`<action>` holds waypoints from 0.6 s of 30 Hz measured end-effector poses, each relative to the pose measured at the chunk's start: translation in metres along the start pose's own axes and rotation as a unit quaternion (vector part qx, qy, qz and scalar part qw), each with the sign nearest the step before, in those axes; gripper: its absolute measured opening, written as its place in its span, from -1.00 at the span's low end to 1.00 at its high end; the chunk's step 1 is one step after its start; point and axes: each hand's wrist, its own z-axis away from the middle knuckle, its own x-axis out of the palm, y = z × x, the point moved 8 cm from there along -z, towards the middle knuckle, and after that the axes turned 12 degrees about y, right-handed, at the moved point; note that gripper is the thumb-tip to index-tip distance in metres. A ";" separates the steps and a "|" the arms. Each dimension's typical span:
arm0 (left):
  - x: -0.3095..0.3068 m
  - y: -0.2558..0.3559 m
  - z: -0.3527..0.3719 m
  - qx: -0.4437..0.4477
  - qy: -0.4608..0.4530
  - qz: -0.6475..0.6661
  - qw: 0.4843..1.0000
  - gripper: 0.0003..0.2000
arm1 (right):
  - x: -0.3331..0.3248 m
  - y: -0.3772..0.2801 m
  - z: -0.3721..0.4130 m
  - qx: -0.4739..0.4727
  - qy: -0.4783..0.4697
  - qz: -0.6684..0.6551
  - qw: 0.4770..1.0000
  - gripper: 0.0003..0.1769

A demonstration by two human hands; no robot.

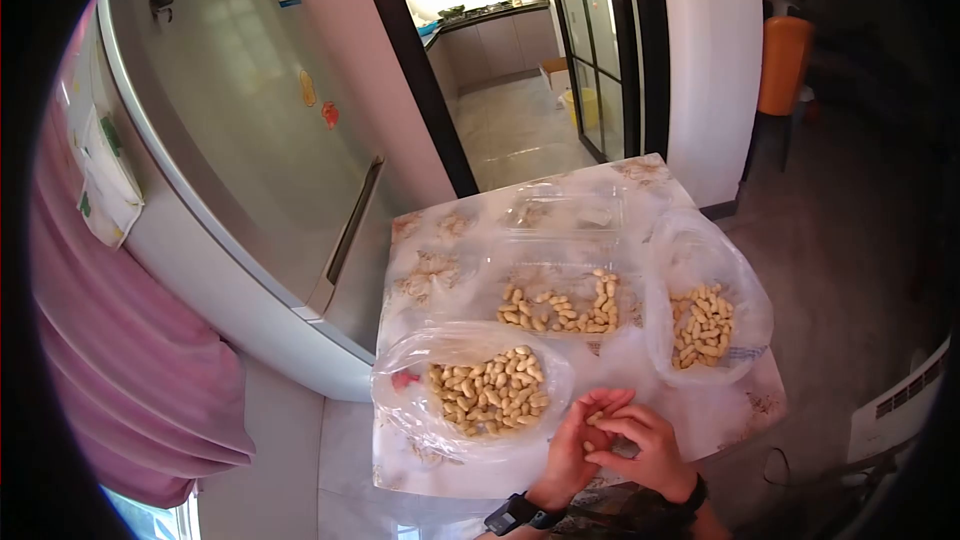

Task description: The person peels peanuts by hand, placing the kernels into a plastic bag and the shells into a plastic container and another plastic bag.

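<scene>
My left hand [570,448] is curled, palm up, at the table's near edge, with a small tan piece that looks like a peanut [588,448] in it. Against it my right hand [648,443] is bent, thumb and fingertips pinched on what appears to be another peanut; the fingers partly hide it. Just left of the hands lies an open clear plastic bag [400,410] with a heap of unshelled peanuts [487,390]. Beyond them, a clear plastic tray [560,258] holds more peanuts. A second plastic bag [755,315] with peanuts sits to the right.
A patterned cloth covers the table [440,250]. The clear tray's raised lid [565,205] is toward the far edge. A grey fridge [240,130] stands at the left beside a pink curtain [130,340]. An open glass door [595,60] shows a kitchen, and an orange chair [786,65] is behind.
</scene>
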 end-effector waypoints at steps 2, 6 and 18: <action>0.001 0.001 0.001 0.000 0.001 -0.034 0.999 -0.45 | 0.000 0.005 -0.001 0.011 -0.018 -0.003 1.000 -0.60; -0.001 -0.002 0.001 -0.017 0.012 0.002 1.000 -0.45 | 0.004 0.016 0.009 0.023 -0.052 -0.040 0.998 -0.66; -0.002 -0.001 0.001 -0.024 0.033 0.003 0.999 -0.55 | 0.001 0.010 0.005 0.076 -0.044 -0.076 0.993 -0.84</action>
